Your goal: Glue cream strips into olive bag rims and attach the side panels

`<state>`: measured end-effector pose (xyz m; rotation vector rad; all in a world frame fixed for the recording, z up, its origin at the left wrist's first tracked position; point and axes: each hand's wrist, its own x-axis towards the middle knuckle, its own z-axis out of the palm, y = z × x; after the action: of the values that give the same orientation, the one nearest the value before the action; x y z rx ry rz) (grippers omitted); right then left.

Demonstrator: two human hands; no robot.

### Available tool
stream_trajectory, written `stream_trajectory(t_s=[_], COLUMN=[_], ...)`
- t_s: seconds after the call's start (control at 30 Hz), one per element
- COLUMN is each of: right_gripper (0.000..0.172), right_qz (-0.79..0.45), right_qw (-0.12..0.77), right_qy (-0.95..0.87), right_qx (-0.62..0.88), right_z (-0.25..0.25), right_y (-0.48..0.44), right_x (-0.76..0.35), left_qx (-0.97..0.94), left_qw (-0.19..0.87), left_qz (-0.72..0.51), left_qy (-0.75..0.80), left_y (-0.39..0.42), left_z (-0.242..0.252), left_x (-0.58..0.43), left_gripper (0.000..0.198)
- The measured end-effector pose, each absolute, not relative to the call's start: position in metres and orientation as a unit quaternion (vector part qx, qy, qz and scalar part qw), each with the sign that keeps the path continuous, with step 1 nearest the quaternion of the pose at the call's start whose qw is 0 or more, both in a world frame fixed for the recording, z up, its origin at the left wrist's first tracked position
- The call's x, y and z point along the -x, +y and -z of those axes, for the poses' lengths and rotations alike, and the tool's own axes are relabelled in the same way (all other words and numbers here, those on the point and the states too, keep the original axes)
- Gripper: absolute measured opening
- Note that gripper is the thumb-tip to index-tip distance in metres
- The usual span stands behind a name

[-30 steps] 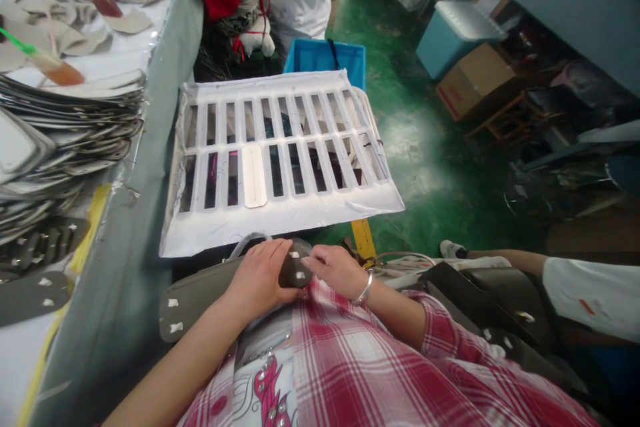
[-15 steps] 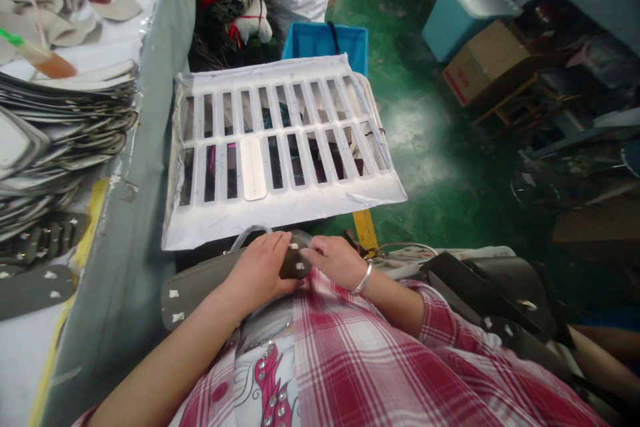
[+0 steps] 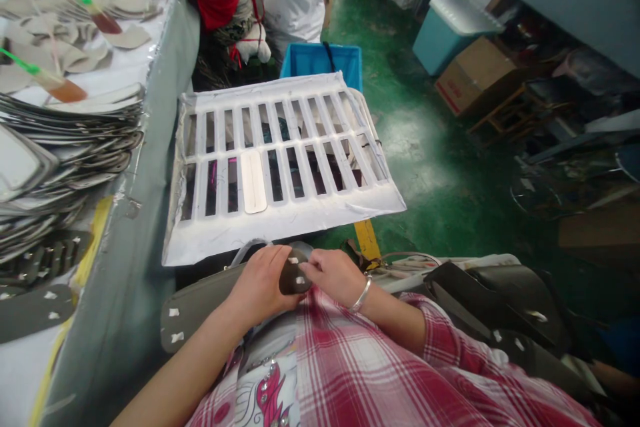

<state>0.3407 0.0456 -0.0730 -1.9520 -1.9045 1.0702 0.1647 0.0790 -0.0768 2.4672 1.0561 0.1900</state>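
A long dark olive strip (image 3: pixel 197 303), leather-like with rounded ends and small white tabs, lies across my lap. My left hand (image 3: pixel 263 283) is wrapped over it near its right end, thumb below and fingers above. At that end's upper edge, my right hand (image 3: pixel 336 275) is closed in a pinch; whatever its fingertips hold is too small to make out. A greyish, translucent curved edge (image 3: pixel 303 248) shows behind the strip's tip. Just beyond my hands stands a white slotted rack (image 3: pixel 215 243), bearing one pale oblong piece (image 3: pixel 254 181) with a centre line.
On the left, a table (image 3: pixel 123 280) carries stacked curved pieces (image 3: pixel 75 140), beige pieces and green-tipped bottles (image 3: pixel 65 88). A blue crate (image 3: pixel 320 60) stands behind the rack. Dark olive pieces (image 3: pixel 505 293) lie to my right. A person in a red apron (image 3: pixel 217 3) is at the back.
The camera view has tilted slightly, so the scene sits lower. Both hands keep nearly the same hold at the strip's right end. More of the person at the back shows.
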Motion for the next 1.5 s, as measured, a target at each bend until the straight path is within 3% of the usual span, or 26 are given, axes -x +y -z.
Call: stream_trajectory(t_s=[0.33, 0.47, 0.57, 0.67, 0.93, 1.07, 1.2, 1.33, 1.43, 1.5], right_gripper=[0.029, 0.025, 0.026, 0.027, 0.043, 0.039, 0.027, 0.066, 0.08, 0.086], right_qz=[-0.418, -0.414, -0.425, -0.443, -0.701, -0.631, -0.396, -0.225, -0.205, -0.213], right_qw=[0.145, 0.185, 0.21, 0.225, 0.301, 0.346, 0.337, 0.245, 0.181, 0.16], right_qy=[-0.592, -0.577, -0.566, -0.557, -0.349, -0.373, -0.601, -0.805, -0.867, -0.886], right_qx=[0.674, 0.68, 0.675, 0.666, 0.544, 0.586, 0.608, 0.491, 0.417, 0.38], right_z=[0.088, 0.091, 0.093, 0.096, 0.114, 0.112, 0.083, 0.054, 0.048, 0.049], right_y=[0.049, 0.048, 0.048, 0.05, 0.038, 0.025, 0.027, 0.042, 0.057, 0.064], right_x=[-0.343, -0.34, -0.34, -0.341, -0.354, -0.36, -0.357, -0.333, -0.294, -0.259], left_qx=[-0.899, -0.908, -0.922, -0.935, -0.939, -0.932, -0.922, -0.869, -0.693, -0.551], left_qw=[0.212, 0.145, 0.069, 0.059, 0.052, 0.049, 0.078, 0.106, 0.118, 0.184], left_qz=[-0.056, -0.075, -0.118, -0.108, -0.084, -0.108, -0.122, -0.217, -0.305, -0.311], left_qy=[0.379, 0.387, 0.363, 0.334, 0.328, 0.342, 0.359, 0.433, 0.643, 0.752], left_y=[0.081, 0.071, 0.055, 0.044, 0.037, 0.031, 0.022, 0.004, -0.014, -0.021], left_z=[0.074, 0.069, 0.062, 0.059, 0.068, 0.072, 0.067, 0.059, 0.058, 0.059], left_x=[-0.166, -0.161, -0.156, -0.153, -0.147, -0.152, -0.152, -0.108, -0.053, -0.022], left_gripper=[0.059, 0.07, 0.054, 0.03, 0.032, 0.029, 0.031, 0.04, 0.026, 0.025])
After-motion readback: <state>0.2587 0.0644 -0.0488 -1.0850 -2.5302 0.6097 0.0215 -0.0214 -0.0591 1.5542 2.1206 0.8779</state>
